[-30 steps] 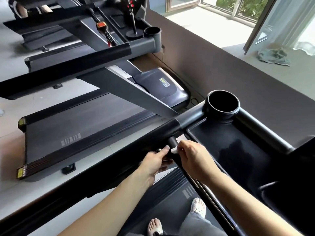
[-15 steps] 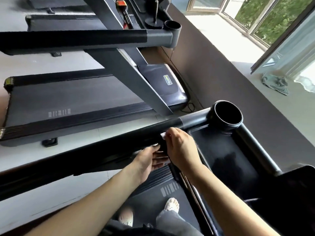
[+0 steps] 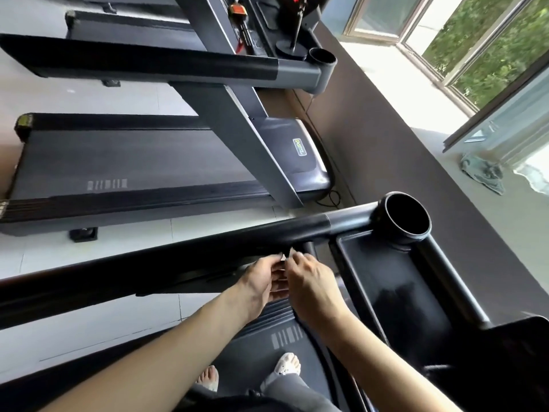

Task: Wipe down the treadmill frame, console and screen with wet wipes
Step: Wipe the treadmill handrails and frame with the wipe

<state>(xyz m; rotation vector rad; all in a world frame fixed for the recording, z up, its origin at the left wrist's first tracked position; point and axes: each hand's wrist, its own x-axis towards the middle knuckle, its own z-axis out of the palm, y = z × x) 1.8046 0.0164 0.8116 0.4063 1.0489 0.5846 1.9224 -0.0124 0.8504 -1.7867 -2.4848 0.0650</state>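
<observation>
Reaching forward side by side, both bare forearms converge just beneath the treadmill's black handrail (image 3: 148, 269). The left hand (image 3: 261, 278) is turned palm inward, its fingers curled and their tips brought together against those of the right hand (image 3: 312, 281), which arches from the wrist with its knuckles up. Between the meeting fingertips a small white sliver of wet wipe (image 3: 283, 257) shows, pinched from both sides and held close under the rail, not clearly touching it; most of the wipe is hidden by the fingers. To the right lie the console tray (image 3: 386, 278) and the round cup holder (image 3: 407, 218). Below the hands, the person's feet (image 3: 288, 364) stand on the belt (image 3: 261, 334).
</observation>
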